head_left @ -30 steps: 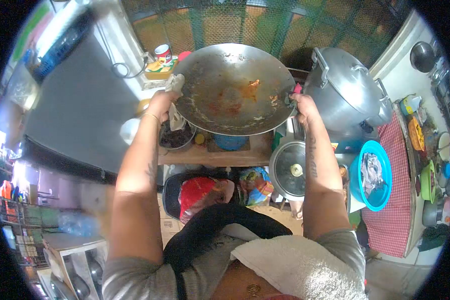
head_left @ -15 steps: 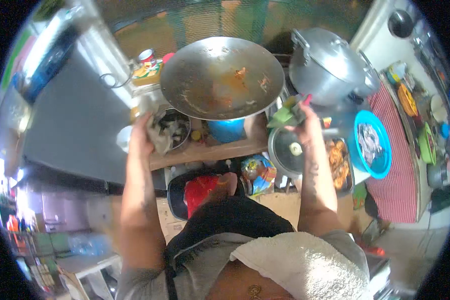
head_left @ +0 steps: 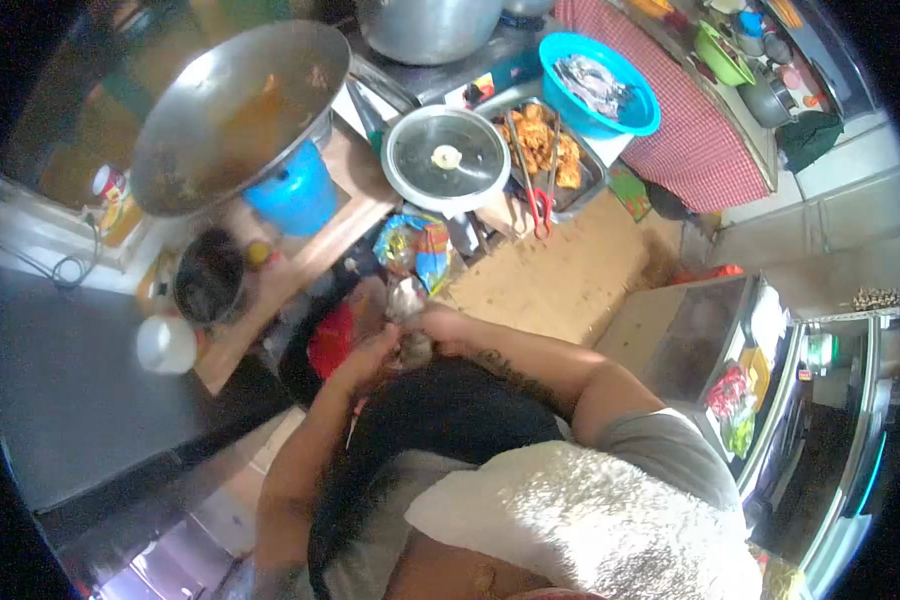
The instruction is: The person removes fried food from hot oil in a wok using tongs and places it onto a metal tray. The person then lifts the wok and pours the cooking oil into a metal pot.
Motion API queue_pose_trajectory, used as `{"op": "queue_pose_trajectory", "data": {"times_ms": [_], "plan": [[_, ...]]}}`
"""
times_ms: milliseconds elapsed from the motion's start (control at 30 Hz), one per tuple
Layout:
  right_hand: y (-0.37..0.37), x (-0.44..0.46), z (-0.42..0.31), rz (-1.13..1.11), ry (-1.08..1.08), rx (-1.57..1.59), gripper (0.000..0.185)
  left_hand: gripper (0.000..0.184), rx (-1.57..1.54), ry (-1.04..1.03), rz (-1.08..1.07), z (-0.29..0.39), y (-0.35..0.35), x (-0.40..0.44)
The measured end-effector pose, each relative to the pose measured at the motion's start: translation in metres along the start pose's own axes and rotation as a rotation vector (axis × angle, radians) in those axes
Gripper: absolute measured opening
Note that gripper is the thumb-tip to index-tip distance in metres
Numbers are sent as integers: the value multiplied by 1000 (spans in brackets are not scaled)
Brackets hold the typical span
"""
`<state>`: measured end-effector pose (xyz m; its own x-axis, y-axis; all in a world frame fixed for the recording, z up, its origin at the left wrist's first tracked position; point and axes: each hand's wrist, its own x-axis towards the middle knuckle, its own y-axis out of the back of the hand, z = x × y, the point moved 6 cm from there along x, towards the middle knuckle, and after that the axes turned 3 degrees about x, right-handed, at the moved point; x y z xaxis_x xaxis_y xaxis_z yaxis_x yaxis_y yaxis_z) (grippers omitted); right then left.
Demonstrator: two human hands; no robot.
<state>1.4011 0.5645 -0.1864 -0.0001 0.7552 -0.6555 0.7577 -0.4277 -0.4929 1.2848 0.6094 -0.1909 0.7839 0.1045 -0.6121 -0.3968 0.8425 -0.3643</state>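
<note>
My left hand (head_left: 372,358) and my right hand (head_left: 438,328) are close together in front of my waist, both closed on a crumpled pale cloth (head_left: 407,298). Motion blur hides the exact finger positions. Beyond them, at the upper left, a large wok (head_left: 235,125) with oily residue rests above a blue container (head_left: 295,190). Just past my hands lies a colourful plastic packet (head_left: 413,248). A red bag (head_left: 332,340) is left of my left hand, inside a dark tub.
A lidded pot (head_left: 446,158), a tray of browned food (head_left: 567,165) with red-handled tongs (head_left: 540,200) on it, and a blue basin (head_left: 602,85) stand ahead to the right. A dark pan (head_left: 210,278) and a white container (head_left: 166,345) are at left.
The view has swung to the right. Both hands have left the wok's sides and come together near my waist with the cloths, while the wok sits over the blue container.
</note>
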Motion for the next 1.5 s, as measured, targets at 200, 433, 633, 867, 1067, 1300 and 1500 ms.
{"op": "queue_pose_trajectory", "data": {"times_ms": [200,433,633,867,1067,1300,1500], "plan": [[177,33,63,189,-139,80,28,37,1068,-226,111,-68,22,36],[356,-93,-12,1013,303,530,33,39,1320,153,559,-204,119,-29],[537,-139,-138,1038,890,468,40,41,1481,437,435,-266,103,-75],[564,-62,-336,754,689,241,37,45,1225,323,442,-285,41,-50],[519,10,-370,578,598,-355,41,49,982,398,714,-226,10,-51],[543,53,-373,1062,644,-1612,58,34,854,375,1335,-124,32,-154],[274,53,-327,719,1222,-1377,58,9,787,-231,2367,62,24,-362]]}}
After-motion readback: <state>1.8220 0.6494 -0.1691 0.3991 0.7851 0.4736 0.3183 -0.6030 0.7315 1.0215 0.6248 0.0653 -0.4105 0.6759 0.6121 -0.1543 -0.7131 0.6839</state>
